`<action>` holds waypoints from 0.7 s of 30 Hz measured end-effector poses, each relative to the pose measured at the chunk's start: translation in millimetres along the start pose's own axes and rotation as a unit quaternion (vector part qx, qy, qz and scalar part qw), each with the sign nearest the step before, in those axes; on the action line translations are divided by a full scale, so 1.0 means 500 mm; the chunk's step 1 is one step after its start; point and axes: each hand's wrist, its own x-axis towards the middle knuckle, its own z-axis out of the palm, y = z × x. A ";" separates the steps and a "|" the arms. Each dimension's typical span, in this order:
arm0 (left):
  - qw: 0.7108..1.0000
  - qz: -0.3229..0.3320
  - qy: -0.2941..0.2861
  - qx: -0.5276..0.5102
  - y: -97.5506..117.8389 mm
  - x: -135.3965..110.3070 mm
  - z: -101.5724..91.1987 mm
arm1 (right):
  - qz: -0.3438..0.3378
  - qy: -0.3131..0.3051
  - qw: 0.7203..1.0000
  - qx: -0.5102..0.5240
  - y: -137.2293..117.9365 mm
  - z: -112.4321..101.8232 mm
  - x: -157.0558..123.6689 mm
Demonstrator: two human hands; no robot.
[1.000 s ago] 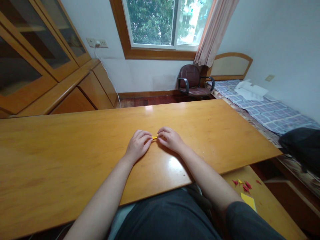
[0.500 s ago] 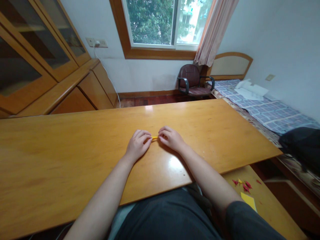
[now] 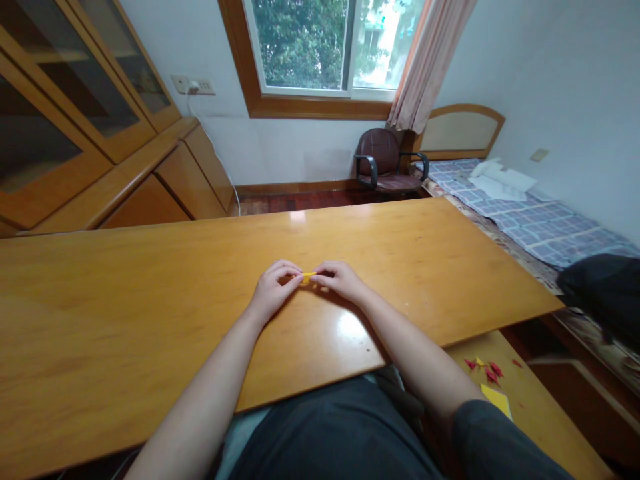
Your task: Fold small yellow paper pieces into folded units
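A small yellow paper piece (image 3: 307,276) lies pinched between both hands on the wooden table (image 3: 150,300). My left hand (image 3: 273,288) has its fingers curled, with the fingertips gripping the paper's left end. My right hand (image 3: 339,279) grips the right end with thumb and fingers closed. Most of the paper is hidden by the fingers. Both hands rest on the tabletop near its middle.
A lower wooden surface (image 3: 540,413) at the right holds a yellow paper sheet (image 3: 496,398) and several small red folded pieces (image 3: 487,371). Beyond stand a brown chair (image 3: 384,160), a bed (image 3: 530,213) with a dark bag (image 3: 603,293), and wooden cabinets (image 3: 90,133) at the left.
Both hands have drawn slightly closer together over the yellow paper. The fingers have shifted on it; the arms stay in place.
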 end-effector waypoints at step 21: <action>0.999 -0.002 -0.053 0.004 0.000 0.004 0.006 | -0.059 0.013 0.997 -0.039 0.004 0.001 -0.003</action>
